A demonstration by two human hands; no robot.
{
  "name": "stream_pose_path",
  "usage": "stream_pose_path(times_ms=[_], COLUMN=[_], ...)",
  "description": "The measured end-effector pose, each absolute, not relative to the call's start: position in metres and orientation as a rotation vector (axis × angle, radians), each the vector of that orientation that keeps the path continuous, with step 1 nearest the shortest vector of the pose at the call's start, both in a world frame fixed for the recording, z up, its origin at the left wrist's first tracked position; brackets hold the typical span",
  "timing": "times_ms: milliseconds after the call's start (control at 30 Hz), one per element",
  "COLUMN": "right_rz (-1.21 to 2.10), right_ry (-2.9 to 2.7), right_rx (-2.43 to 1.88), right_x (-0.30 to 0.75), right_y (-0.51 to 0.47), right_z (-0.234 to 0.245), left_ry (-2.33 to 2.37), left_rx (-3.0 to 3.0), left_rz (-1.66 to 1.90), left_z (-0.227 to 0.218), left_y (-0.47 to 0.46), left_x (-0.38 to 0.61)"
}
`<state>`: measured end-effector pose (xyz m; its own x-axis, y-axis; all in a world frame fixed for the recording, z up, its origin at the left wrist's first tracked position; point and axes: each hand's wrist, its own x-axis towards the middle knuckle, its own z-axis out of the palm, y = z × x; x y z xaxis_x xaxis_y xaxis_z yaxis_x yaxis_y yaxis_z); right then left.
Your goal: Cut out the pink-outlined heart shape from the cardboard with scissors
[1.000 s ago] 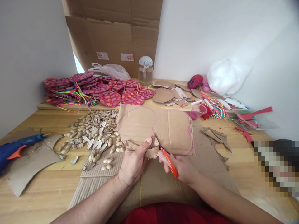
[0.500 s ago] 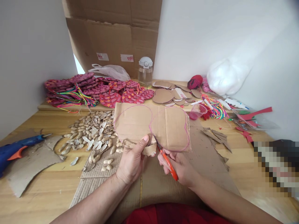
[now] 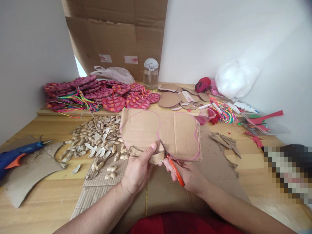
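A piece of cardboard (image 3: 141,130) with two rounded outlines drawn in purple is held up in front of me. My left hand (image 3: 140,167) grips its lower edge, thumb on top, beside a partly cut, bent strip (image 3: 156,158). In my right hand (image 3: 188,175) are scissors with orange handles (image 3: 175,171). Their blades lie at the cardboard's lower middle, close to where the two outlines meet. Part of the scissors' handle is hidden by my fingers.
Peanuts and shells (image 3: 97,136) lie to the left, near a blue glue gun (image 3: 19,156). Behind are decorated pink pieces (image 3: 114,97), cut cardboard shapes (image 3: 170,99) and a water bottle (image 3: 150,76). Cardboard scraps (image 3: 225,143) and a plastic tray (image 3: 275,128) are at right.
The cardboard has tilted slightly, its right end a little lower. The scissors stay at nearly the same spot, and both hands keep their grips. The whole view has shifted slightly.
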<state>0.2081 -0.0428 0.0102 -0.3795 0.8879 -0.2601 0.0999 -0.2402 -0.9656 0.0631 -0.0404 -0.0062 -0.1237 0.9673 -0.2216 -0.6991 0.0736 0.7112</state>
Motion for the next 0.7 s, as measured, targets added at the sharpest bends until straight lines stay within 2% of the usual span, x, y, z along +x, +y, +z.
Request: stream_pose_path(times_ms=[700], right_rz=[1.785], right_ry=[-1.288], right_rx=[-1.258], right_x=[0.2085], right_y=[-0.0428], right_z=[0.0106], left_ry=[0.803], left_rx=[0.398], left_rz=[1.499], left_z=[-0.0032], left_y=[-0.0408], left_x=[0.0644])
